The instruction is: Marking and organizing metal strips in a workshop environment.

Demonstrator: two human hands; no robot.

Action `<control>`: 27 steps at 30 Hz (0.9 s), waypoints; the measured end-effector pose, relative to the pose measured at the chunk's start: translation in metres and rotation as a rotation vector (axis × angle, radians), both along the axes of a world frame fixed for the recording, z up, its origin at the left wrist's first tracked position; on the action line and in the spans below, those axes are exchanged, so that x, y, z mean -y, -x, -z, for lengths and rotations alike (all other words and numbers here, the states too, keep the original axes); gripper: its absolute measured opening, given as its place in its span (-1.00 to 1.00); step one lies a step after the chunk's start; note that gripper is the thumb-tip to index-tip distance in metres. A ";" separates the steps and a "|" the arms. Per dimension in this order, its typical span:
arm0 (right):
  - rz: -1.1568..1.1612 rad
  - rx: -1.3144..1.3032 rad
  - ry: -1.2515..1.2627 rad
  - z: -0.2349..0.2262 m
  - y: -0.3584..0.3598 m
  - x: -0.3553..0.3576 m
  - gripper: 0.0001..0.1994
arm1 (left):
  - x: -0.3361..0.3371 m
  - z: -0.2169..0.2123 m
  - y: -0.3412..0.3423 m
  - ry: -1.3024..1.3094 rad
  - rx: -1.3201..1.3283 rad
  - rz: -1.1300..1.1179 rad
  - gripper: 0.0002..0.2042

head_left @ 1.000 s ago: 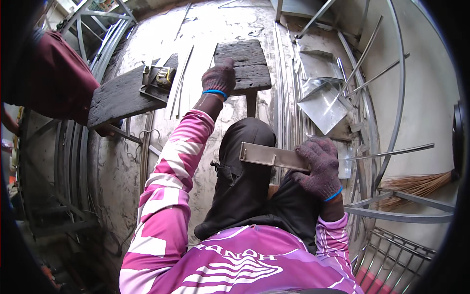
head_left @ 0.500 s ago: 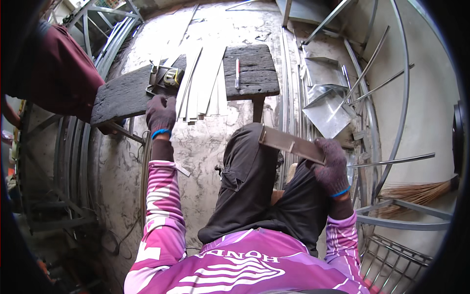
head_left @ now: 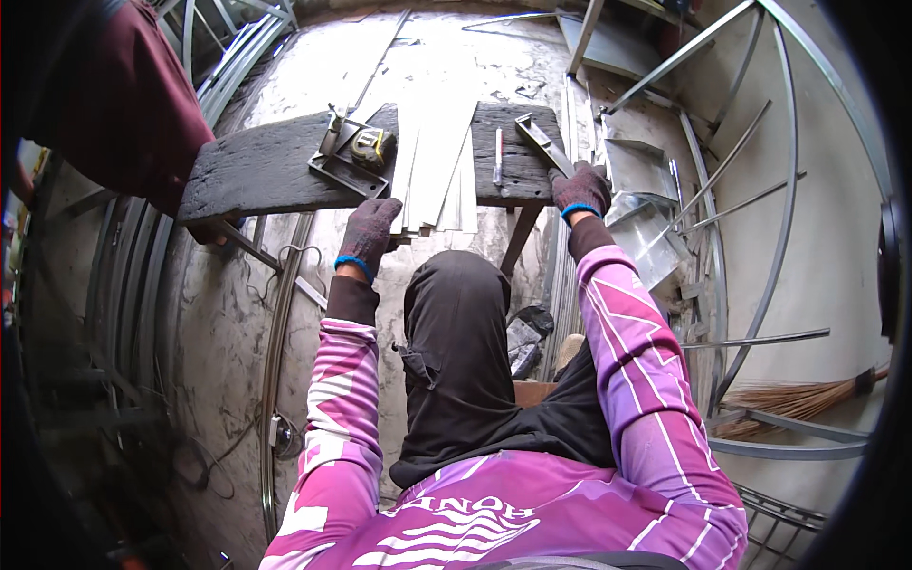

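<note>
My right hand point(head_left: 581, 190), in a dark knit glove, grips the near end of a short metal channel piece point(head_left: 544, 142). The piece slants over the right end of a dark wooden bench point(head_left: 247, 166). My gloved left hand point(head_left: 369, 233) is closed at the bench's near edge, beside the near ends of several pale flat metal strips point(head_left: 437, 171). Whatever its fingers may pinch is hidden. Just beyond it lie an angled metal frame piece point(head_left: 332, 171) and a yellow-and-black tape measure point(head_left: 372, 147). A red-and-white pen point(head_left: 499, 157) rests between the strips and the channel piece.
A person in dark red clothing point(head_left: 114, 104) is at the left end of the bench. Long metal bars point(head_left: 119, 285) lie at the left. Bent sheet metal point(head_left: 646, 233), curved metal tubes point(head_left: 790, 190) and a straw broom point(head_left: 807, 394) are along the right wall.
My right hand has carried the channel piece from above my knee forward onto the bench's right end. My left hand has shifted right, from beside the frame piece to the strips' near ends.
</note>
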State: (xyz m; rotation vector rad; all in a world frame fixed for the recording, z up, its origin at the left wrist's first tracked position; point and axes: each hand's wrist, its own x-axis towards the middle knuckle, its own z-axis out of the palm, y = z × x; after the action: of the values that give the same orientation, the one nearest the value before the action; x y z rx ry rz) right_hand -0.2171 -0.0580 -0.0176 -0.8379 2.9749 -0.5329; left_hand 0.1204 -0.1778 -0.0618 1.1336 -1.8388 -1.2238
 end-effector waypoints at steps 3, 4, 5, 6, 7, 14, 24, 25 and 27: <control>-0.042 -0.075 0.038 0.010 -0.009 -0.001 -0.40 | 0.005 0.011 0.000 -0.467 -0.164 0.007 -0.65; -0.054 -0.213 0.122 0.012 -0.015 -0.003 -0.42 | 0.007 0.013 0.000 -0.482 -0.102 0.111 -0.71; -0.114 -0.293 0.312 0.014 -0.021 -0.012 -0.44 | 0.012 0.014 0.003 -0.398 -0.095 0.173 -0.70; -0.193 -0.377 0.453 0.017 -0.030 -0.021 -0.50 | 0.015 0.014 0.004 -0.248 -0.043 0.268 -0.65; -0.309 -0.410 0.600 0.021 -0.043 -0.028 -0.63 | 0.018 0.012 0.005 -0.090 0.007 0.347 -0.57; 0.021 1.623 0.713 0.044 -0.119 0.000 -0.44 | 0.043 -0.019 0.007 -0.009 0.246 0.446 -0.31; -0.968 -0.239 0.005 0.077 -0.107 0.026 -0.90 | -0.010 0.043 0.063 0.648 0.666 0.461 -0.59; -1.066 -0.216 0.101 0.080 -0.101 0.014 -0.90 | -0.028 0.050 0.061 0.227 0.395 0.426 -0.63; -1.168 -0.109 0.178 0.086 -0.092 -0.008 -0.91 | -0.062 0.059 0.057 -0.474 -0.083 0.204 -0.68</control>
State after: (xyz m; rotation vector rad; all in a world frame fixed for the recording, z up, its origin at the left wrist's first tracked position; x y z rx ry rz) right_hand -0.1248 -0.0503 -0.1039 -2.3281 1.9341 -0.6351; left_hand 0.0637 -0.1156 -0.1210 1.1326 -1.6776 -1.8665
